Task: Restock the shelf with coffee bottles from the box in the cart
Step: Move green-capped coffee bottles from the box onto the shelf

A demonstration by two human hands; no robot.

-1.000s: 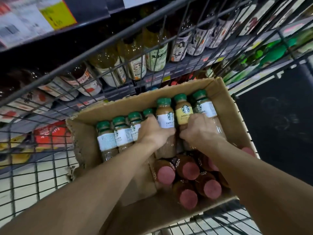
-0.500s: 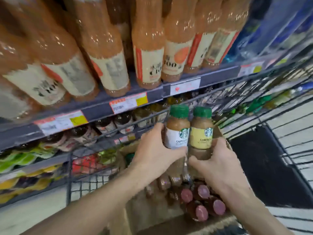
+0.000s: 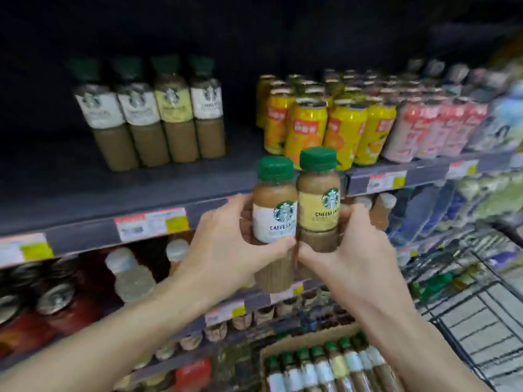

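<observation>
Left hand (image 3: 226,247) clamped on caffe latte bottle (image 3: 274,219), right hand (image 3: 348,256) on cheese latte bottle (image 3: 318,205); risk of knocking shelved bottles (image 3: 152,114) on placing.

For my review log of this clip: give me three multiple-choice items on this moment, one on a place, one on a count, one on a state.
1. Where do the coffee bottles already stocked stand?
A. left of the yellow cans
B. right of the pink cans
C. in the cart

2. How many stand in that front row?
A. two
B. four
C. six

3. What is the left hand doing?
A. hanging idle
B. holding the white-label bottle
C. resting on the shelf

Key: 1 A, yellow cans lie to their right; 2 B, four green caps show; 3 B, its grip wraps the white-label bottle.
</observation>
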